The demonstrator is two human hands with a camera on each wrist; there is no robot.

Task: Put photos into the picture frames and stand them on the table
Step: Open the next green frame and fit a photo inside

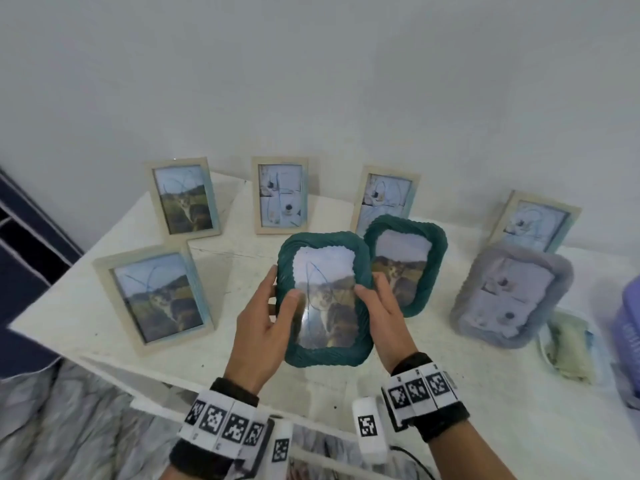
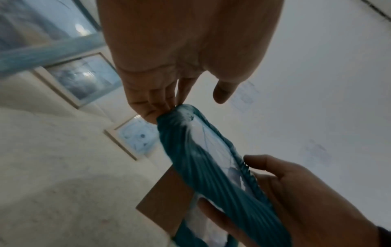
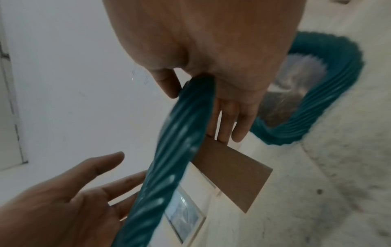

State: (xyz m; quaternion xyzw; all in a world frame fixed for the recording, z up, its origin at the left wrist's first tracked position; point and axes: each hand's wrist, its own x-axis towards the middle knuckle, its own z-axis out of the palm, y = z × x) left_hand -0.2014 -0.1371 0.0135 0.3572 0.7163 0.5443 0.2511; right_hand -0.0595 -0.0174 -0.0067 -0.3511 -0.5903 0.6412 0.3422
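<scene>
Held between both hands above the table [image 1: 104, 341]: teal frame [image 1: 323, 299], photo [image 1: 327, 303] of a cat inside, face up toward the head camera. Left hand [image 1: 266, 327] at the frame's left edge, fingers behind, thumb lying across the glass. Right hand [image 1: 384, 317] at the right edge, thumb on the front rim, fingers straight along the back. Brown prop [image 3: 232, 170] folded out from the back, seen in both wrist views. Standing on the table, left to right: near wooden frame [image 1: 152, 299] with cat photo; far wooden frame [image 1: 183, 197], same photo; wooden frame [image 1: 280, 195] with a pale blue picture; wooden frame [image 1: 384, 199], partly behind a second teal frame [image 1: 405, 265]; grey plush frame [image 1: 509, 296]; wooden frame [image 1: 535, 220] behind it. Pale cloth [image 1: 568, 348] and purple tub [image 1: 628, 337] at far right.
</scene>
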